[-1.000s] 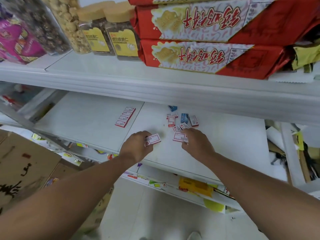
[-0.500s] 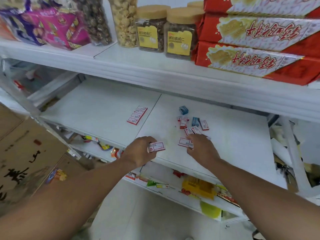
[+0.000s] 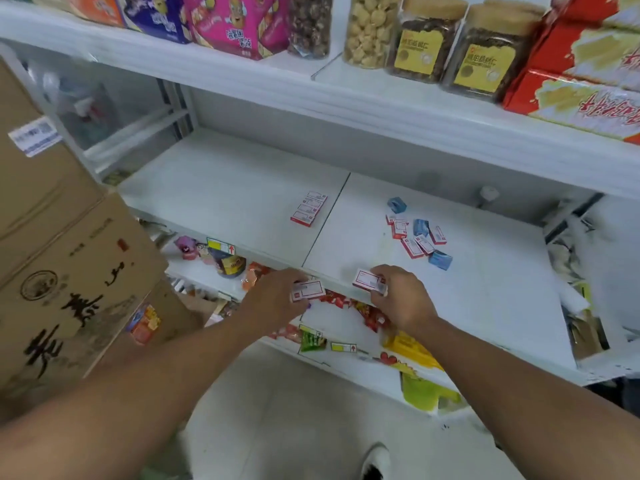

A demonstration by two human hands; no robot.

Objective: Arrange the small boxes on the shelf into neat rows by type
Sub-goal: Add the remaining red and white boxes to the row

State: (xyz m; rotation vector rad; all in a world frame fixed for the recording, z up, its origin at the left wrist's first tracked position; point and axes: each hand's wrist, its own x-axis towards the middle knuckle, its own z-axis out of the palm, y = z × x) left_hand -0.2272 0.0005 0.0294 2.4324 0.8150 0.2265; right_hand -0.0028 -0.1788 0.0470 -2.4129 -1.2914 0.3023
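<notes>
Two hands, one red-white box each: left hand [image 3: 277, 296] pinches one [image 3: 307, 290], right hand [image 3: 401, 299] grips another [image 3: 369, 281]; four rowed [image 3: 309, 209], three blue boxes [image 3: 420, 226] loose.

Shop: white shelving [image 3: 242, 188], snack packets [image 3: 235, 26], nut jars [image 3: 488, 50], price tags [image 3: 221, 247], cartons [image 3: 62, 237].

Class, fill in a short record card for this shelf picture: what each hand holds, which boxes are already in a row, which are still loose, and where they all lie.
left hand: left hand pinches a red-and-white box
right hand: right hand grips another red-and-white box
neat row: four red-and-white boxes side by side, left shelf panel
loose pile: red-and-white boxes mixed with three blue boxes, right panel
surface: white shelf
</notes>
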